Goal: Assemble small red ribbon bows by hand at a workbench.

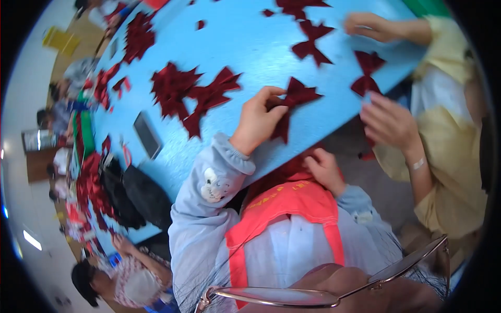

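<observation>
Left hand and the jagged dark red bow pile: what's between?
In the head view, a dark red bow beside the pile, then blue table up to the left hand.

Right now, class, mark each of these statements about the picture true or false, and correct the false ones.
1. The left hand touches a dark red bow. True.
2. The right hand lies on the blue table. False: this hand is off the table, at the red apron.
3. A flat dark rectangular object lies to the left of the left hand. True.
4. The sleeves of the co-worker at the right are green. False: they are yellow.
</observation>
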Demonstrator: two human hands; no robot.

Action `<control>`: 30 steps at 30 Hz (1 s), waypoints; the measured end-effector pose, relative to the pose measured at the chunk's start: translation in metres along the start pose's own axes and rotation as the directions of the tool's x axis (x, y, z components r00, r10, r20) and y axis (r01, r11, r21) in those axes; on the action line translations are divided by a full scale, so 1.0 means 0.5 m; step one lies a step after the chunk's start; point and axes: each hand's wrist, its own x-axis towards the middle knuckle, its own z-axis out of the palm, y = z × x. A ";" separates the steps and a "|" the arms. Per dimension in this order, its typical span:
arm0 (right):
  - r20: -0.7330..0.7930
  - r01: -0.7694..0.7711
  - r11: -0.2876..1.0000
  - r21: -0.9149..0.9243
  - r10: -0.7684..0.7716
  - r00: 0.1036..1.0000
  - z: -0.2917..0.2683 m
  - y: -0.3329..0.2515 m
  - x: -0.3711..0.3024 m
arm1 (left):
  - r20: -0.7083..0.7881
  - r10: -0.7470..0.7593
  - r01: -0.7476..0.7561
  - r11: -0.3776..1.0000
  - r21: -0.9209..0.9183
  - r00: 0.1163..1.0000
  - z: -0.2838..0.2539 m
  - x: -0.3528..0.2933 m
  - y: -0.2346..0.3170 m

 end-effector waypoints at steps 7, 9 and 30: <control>0.010 -0.104 0.947 0.304 0.106 0.994 -0.015 -0.184 0.013 | -0.001 -0.035 0.026 0.773 -0.633 0.999 0.004 -0.063 0.006; 0.094 -0.173 0.897 0.406 0.147 0.985 -0.014 -0.201 0.007 | -0.050 0.001 -0.032 0.776 -0.630 0.999 0.010 -0.075 0.009; -0.224 0.140 0.948 0.285 -0.076 0.972 0.088 -0.227 0.133 | 0.014 0.089 -0.070 0.856 -0.512 0.996 -0.007 -0.022 0.003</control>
